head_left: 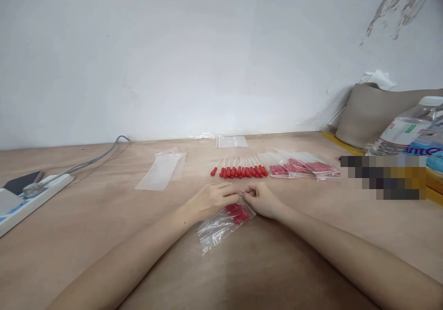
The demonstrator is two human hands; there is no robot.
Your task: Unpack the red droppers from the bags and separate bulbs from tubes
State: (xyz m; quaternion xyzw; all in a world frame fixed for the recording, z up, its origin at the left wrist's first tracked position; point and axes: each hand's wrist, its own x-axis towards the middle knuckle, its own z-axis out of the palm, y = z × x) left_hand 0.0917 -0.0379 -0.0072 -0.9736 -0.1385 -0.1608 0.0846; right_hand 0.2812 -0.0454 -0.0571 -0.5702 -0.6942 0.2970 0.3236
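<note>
My left hand [211, 200] and my right hand [262, 199] meet at the middle of the table, both with fingers curled, pinching the top edge of a small clear zip bag [221, 226]. The bag lies flat towards me and holds red-tipped pieces at its far end. Just beyond my hands lies a row of several red-tipped clear sticks [239, 169]. To their right lie filled clear bags [304, 168] with red contents. Empty clear bags [162, 171] lie to the left, and another empty bag [231, 141] sits near the wall.
A white power strip [32, 197] with a grey cable [90, 161] sits at the left edge, with a dark phone beside it. At the right stand a grey bag [372, 111], a plastic water bottle [403, 132] and a blue packet. A white wall backs the table.
</note>
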